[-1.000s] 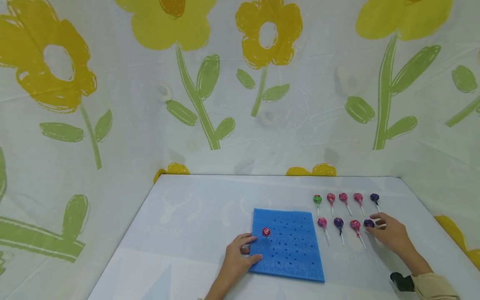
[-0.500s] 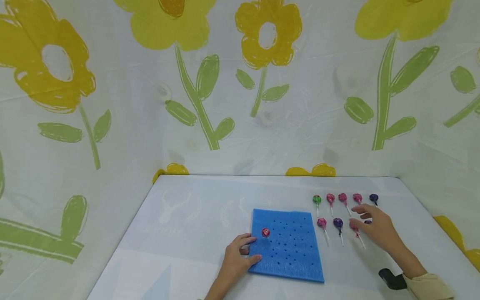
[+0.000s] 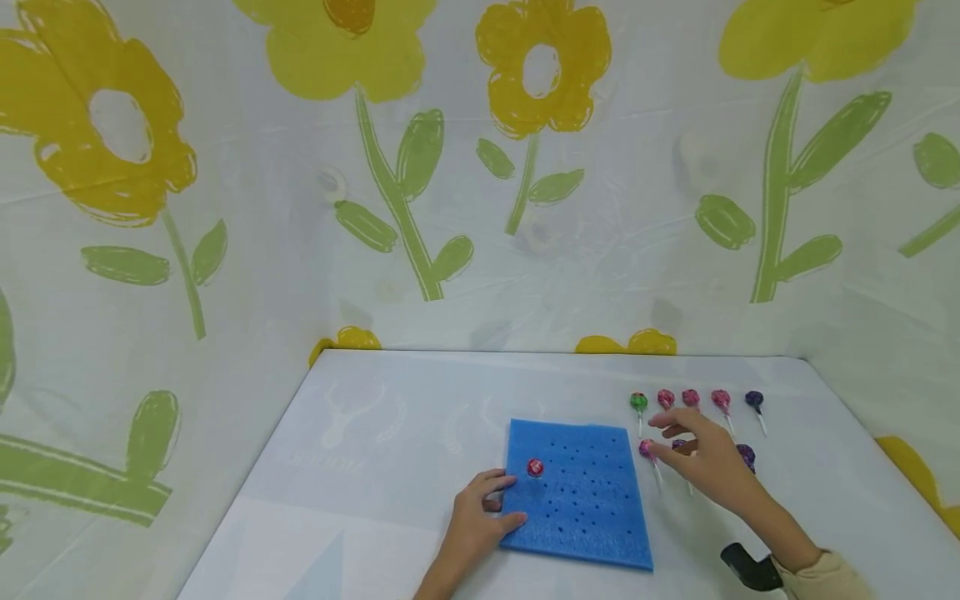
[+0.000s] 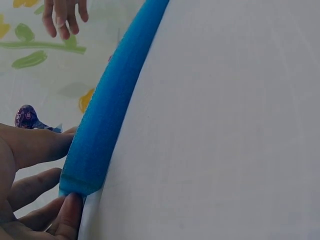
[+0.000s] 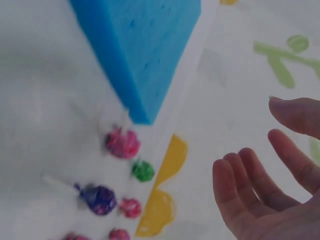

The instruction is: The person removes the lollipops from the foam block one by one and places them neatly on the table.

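Note:
A blue foam board (image 3: 577,500), dotted with small holes, lies on the table. My left hand (image 3: 474,518) holds its left edge with thumb and fingertips. One red lollipop (image 3: 535,467) stands in the board near that edge. Right of the board, lollipops with white sticks lie in two rows. My right hand (image 3: 708,462) hovers over the front row, fingers loosely spread, holding nothing. Its fingertips overlap a pink lollipop (image 3: 647,448) in the head view and it hides much of that row. In the right wrist view the palm (image 5: 270,220) faces a purple lollipop (image 5: 99,201) from a distance.
In the back row are a green lollipop (image 3: 638,401), several pink ones and a dark purple lollipop (image 3: 754,399). A black strap (image 3: 750,568) is at my right wrist beside a beige sleeve (image 3: 821,577). Flower-printed cloth (image 3: 525,292) encloses the table's back and sides.
My right hand has moved left along the front row, from the purple lollipop at its right end to above the pink one near the board. My left hand has stayed at the board's edge.

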`<state>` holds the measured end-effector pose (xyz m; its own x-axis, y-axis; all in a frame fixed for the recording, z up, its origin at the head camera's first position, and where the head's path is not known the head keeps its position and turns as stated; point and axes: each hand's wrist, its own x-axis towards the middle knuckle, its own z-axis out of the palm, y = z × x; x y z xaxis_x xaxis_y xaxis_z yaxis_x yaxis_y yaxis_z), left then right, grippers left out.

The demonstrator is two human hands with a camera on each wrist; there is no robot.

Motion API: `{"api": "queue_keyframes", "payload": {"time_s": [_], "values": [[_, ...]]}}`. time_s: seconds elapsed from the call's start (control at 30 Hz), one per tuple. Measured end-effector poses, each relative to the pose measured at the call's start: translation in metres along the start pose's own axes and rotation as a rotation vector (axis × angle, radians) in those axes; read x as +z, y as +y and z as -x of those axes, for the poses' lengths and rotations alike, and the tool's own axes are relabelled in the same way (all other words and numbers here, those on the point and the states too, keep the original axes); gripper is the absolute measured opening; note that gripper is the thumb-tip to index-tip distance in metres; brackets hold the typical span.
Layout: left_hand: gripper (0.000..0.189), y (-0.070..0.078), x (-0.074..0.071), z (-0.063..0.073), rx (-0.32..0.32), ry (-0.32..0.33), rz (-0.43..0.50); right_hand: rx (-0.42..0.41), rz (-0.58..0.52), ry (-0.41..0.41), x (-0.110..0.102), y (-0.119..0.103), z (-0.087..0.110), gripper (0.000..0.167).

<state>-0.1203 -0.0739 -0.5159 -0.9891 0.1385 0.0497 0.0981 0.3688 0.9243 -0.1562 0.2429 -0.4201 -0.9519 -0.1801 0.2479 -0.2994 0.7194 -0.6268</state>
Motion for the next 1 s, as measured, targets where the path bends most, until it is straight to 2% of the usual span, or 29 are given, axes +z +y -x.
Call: {"api": "queue_keyframes", "payload": {"time_s": [0.43, 0.67, 1.0], "values": [[0.045, -0.004, 0.003, 0.001, -0.021, -0.002, 0.048, -0.175, -0.144, -0.034, 0.039, -0.029, 0.001, 0.029], [0.044, -0.003, 0.003, 0.0, -0.025, 0.006, 0.041, -0.149, -0.22, -0.094, 0.054, -0.039, -0.003, 0.029], [0.045, -0.002, 0.001, 0.0, -0.005, 0.001, 0.028, -0.184, -0.32, -0.165, 0.09, -0.05, -0.008, 0.03]]}}
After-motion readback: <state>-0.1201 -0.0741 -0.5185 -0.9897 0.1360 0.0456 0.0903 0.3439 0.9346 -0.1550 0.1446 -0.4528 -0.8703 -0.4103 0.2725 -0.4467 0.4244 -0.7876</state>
